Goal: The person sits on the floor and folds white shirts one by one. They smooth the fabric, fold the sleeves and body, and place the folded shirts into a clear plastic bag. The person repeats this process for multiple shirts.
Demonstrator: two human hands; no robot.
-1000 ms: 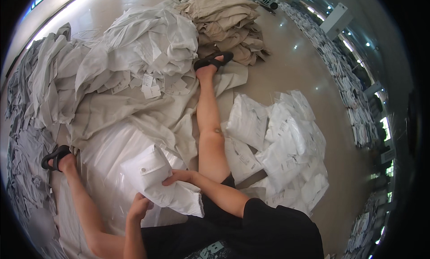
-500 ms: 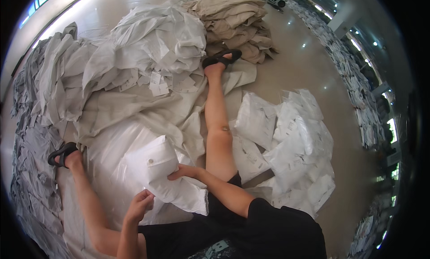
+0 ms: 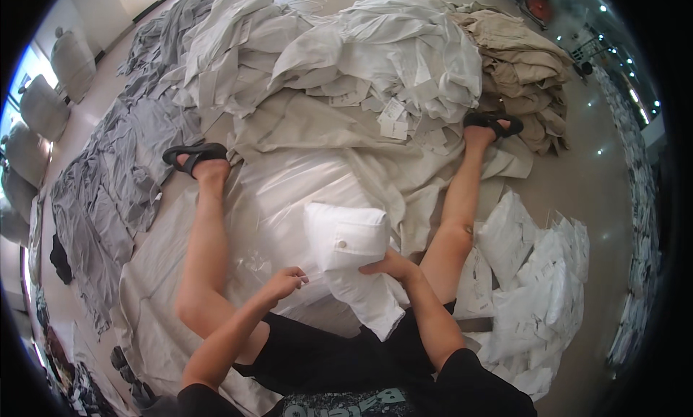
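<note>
A folded white garment [image 3: 354, 233] with one round button on its upper face is held up between my legs, a loose length of it hanging toward my lap. My right hand [image 3: 392, 265] is closed round its right side, with the thumb on top. To the left of the garment and apart from it is my left hand [image 3: 287, 281], its fingers curled together in a pinch; anything between the fingertips is too small to make out. Beneath both hands lies a stack of clear plastic bags [image 3: 289, 200], glossy and flat on a beige cloth [image 3: 162, 291].
Filled clear bags of white garments [image 3: 538, 294] are piled beside my right leg. Heaps of grey garments [image 3: 108, 179], white garments [image 3: 404, 42] and tan garments [image 3: 523, 53] curve round in front. Long stacks of folded clothes [image 3: 635, 222] line the far right.
The view has swung left, bringing more grey garments and covered shapes into sight. My left hand has come away from the garment's lower edge; my right hand still grips it.
</note>
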